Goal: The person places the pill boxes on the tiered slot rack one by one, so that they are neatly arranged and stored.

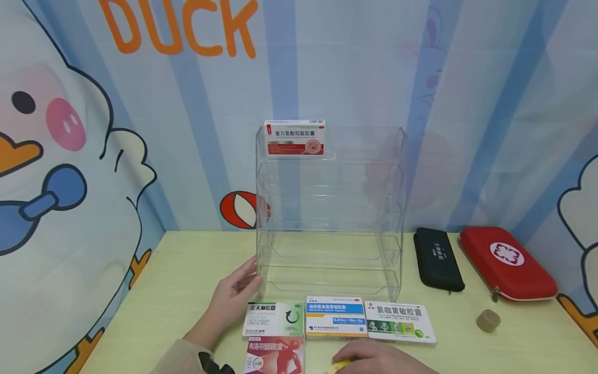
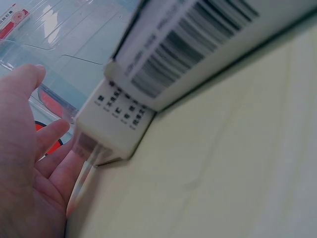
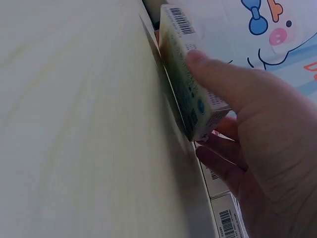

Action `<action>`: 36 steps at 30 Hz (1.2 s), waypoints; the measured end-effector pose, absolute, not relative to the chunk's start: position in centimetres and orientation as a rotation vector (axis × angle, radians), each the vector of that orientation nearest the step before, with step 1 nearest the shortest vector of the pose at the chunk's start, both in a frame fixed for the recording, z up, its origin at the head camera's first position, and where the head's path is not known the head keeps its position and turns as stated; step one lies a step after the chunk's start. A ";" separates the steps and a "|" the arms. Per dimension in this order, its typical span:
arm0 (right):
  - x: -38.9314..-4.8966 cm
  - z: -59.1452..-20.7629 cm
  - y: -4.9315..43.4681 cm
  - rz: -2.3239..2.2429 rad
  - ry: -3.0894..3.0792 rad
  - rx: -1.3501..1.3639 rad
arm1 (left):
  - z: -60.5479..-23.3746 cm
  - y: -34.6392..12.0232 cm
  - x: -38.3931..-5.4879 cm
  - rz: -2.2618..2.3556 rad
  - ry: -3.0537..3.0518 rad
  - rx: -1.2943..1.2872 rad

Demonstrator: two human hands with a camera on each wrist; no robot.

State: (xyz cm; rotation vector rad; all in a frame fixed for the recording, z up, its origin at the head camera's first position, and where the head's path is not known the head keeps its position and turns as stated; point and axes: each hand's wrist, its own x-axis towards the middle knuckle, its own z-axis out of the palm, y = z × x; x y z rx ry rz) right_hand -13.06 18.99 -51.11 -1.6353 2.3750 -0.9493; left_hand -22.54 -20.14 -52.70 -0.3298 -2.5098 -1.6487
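Note:
A clear acrylic tiered display rack (image 1: 327, 270) stands on the table. My left hand (image 1: 238, 291) is at its lower left side, with loosely bent fingers touching the side wall. My right hand (image 1: 376, 358) pinches a medicine box (image 3: 181, 64) between thumb and fingers; only a bit of yellow shows in the head view. A red-and-white medicine box (image 1: 295, 139) sits in the rack's top tier, at the left. In front of the rack lie a green-and-white box (image 1: 273, 319), a blue-and-white box (image 1: 335, 318), a white-and-green box (image 1: 399, 323) and a red box (image 1: 274, 356).
Right of the rack lie a black zip case (image 1: 438, 259) and a red zip case (image 1: 506, 265) with a white emblem. A small brown round object (image 1: 488, 320) is in front of them. A printed duck curtain (image 1: 336, 62) hangs behind the table.

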 end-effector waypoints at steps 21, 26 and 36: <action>-12.3 -48.3 19.9 -1.203 2.435 -1.096 | -52.9 -20.3 -22.5 -1.634 -2.523 -0.331; -12.8 -47.3 20.2 -1.285 2.625 -1.318 | -52.7 -20.3 -22.6 -1.628 -2.525 -0.325; -15.0 -43.5 21.1 -1.422 2.871 -1.554 | -52.6 -20.2 -22.5 -1.605 -2.547 -0.302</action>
